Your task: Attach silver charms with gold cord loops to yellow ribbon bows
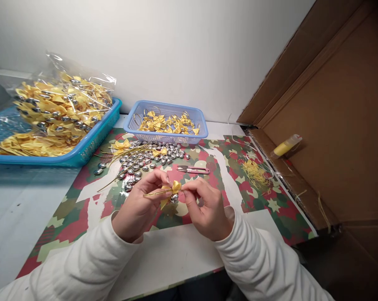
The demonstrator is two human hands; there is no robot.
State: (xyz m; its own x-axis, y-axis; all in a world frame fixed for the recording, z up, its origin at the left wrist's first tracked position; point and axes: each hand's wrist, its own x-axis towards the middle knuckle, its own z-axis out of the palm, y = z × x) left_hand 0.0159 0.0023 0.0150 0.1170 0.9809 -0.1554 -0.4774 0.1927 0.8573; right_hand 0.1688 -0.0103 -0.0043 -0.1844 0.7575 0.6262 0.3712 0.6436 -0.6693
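Note:
Between my two hands is a yellow ribbon bow (176,186) with a gold cord and a silver bell (174,197) hanging just beneath it. My left hand (146,207) pinches the bow's left side, and the gold cord sticks out past its fingers. On the other side, the thumb and forefinger of my right hand (206,207) close on the bow's right edge; what exactly they grip there is too small to tell. Beyond my hands lie loose silver bells (145,161) and a pair of thread snips (193,169).
A blue basket (204,129) of yellow bows stands at the back. At left, a larger blue basket (82,146) holds more bows and a filled clear bag (63,100). Yellow thread scraps (254,173) lie right, near a yellow thread spool (285,146) and cardboard wall (333,104).

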